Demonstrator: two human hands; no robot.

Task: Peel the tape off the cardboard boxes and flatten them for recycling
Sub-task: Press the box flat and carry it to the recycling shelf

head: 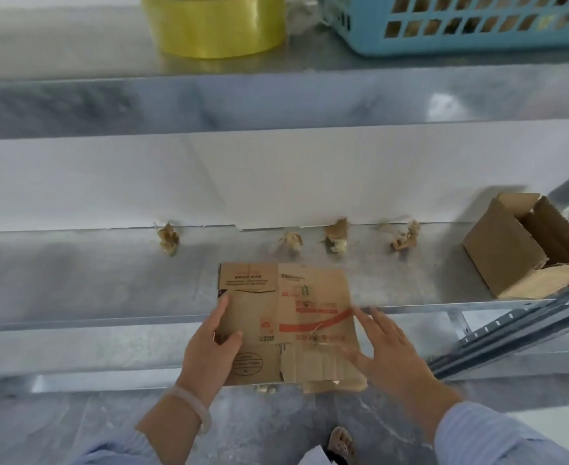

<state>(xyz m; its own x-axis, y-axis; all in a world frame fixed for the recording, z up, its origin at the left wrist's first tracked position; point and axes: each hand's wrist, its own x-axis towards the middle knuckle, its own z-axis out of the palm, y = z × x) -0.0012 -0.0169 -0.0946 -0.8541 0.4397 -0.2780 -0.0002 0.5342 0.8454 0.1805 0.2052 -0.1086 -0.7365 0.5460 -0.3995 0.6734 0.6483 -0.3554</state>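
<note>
I grip the flattened box [293, 317] at its left edge with my left hand [214, 344], thumb on top; it lies partly on the metal shelf [92, 280], partly over the front edge. My right hand [387, 344] is open, fingers spread, at the right edge. I think this box is finished. The next move is to put it aside and take the open box [511, 256] at the right, which is not yet flattened.

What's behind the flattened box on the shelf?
Four crumpled tape wads lie in a row on the shelf behind the box, near the white wall. The shelf under the box is covered, so anything there is hidden.
</note>
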